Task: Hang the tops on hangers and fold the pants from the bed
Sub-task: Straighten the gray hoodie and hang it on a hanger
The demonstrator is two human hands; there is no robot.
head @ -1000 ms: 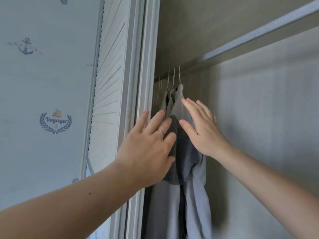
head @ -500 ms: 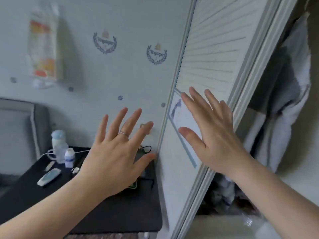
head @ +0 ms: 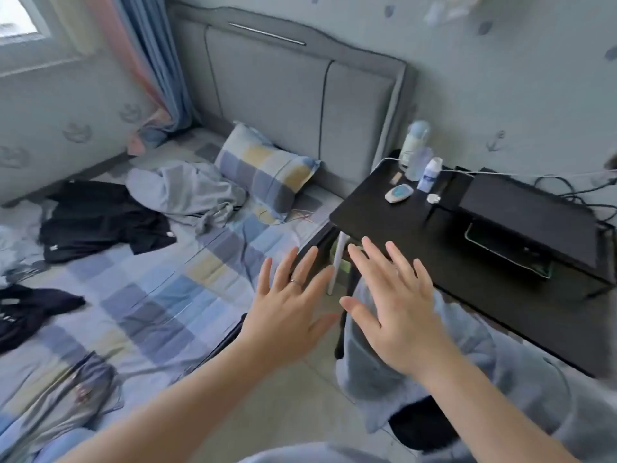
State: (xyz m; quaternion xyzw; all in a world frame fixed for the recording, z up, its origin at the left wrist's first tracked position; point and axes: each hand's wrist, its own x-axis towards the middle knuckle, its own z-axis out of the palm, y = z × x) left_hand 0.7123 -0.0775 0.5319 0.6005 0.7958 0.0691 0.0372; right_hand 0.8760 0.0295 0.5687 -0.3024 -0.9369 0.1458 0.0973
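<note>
Clothes for this job lie loose across the bed, which fills the view from seven to eleven o'clock. A black garment is crumpled at about nine o'clock, a pale grey top is heaped beside it at ten o'clock against the checked pillow, another dark piece sits at the left edge at eight o'clock, and a grey garment is bunched at seven o'clock near the mattress edge. I read them as dropped there unsorted, none flattened or folded, so each needs lifting and shaking out before I can tell top from pants; through the blur I can't say which the black one is. My left hand and right hand float side by side at the centre of the view, over the gap between the bed and the black worktop at two o'clock, backs up, fingers spread wide and straight. Neither holds or touches anything; the left wears a ring. I judge they are empty and wide because the next pick isn't chosen yet. Bottles and a black box with cables stand on the worktop, well apart from the clothes, and a pale cloth lies below the right hand at five o'clock.
</note>
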